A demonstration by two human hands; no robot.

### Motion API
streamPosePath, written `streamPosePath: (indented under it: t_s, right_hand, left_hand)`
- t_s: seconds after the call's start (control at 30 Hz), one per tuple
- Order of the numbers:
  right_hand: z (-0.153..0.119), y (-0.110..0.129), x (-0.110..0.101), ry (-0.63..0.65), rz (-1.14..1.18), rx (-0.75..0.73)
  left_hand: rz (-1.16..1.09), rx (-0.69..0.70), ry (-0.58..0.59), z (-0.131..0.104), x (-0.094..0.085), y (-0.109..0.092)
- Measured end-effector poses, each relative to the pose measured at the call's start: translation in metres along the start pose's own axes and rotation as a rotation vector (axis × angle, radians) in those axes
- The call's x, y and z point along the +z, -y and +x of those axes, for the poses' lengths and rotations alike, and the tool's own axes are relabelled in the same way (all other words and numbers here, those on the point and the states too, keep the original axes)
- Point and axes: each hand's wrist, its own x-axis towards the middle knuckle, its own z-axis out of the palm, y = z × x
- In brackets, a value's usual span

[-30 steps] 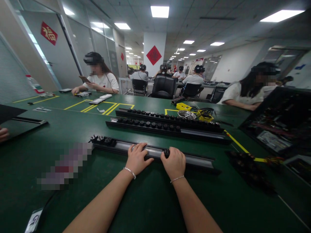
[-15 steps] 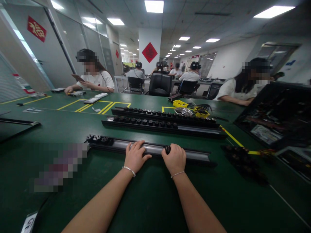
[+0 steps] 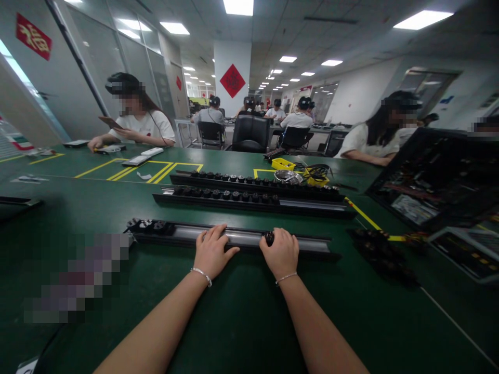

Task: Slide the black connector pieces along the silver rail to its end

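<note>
A long black rail (image 3: 242,237) with a silvery inner channel lies crosswise on the green table in front of me. Several small black round parts (image 3: 159,226) sit in its left end. My left hand (image 3: 212,253) rests across the middle of this rail, its fingers stretched towards the far edge and its thumb apart. To the right, my right hand (image 3: 281,254) closes round a small black round part (image 3: 269,238) at the channel. The underside of that part is hidden by the fingers.
Two more black rails (image 3: 257,201) with rows of round parts lie beyond. Loose black parts (image 3: 384,254) are at right, near an open black case (image 3: 436,176). Yellow trays (image 3: 283,164) and a metal bowl (image 3: 288,177) stand behind. Co-workers sit across the table.
The view has turned slightly, so most of the scene sits further left. Both hands keep nearly the same place on the rail, and the right still holds the round part.
</note>
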Motion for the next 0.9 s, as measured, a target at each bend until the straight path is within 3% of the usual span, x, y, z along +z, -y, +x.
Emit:
streamPosePath:
  t_s: [0.57,0.9]
  right_hand:
    - [0.003,-0.011,0.007,-0.073,0.049,-0.070]
    - [0.002,-0.014,-0.002,-0.025,0.042,0.010]
  left_hand:
    - [-0.055,-0.005,0.010,-0.001,-0.002,0.003]
    - [-0.061,-0.010,0.033,-0.001,-0.004,0.003]
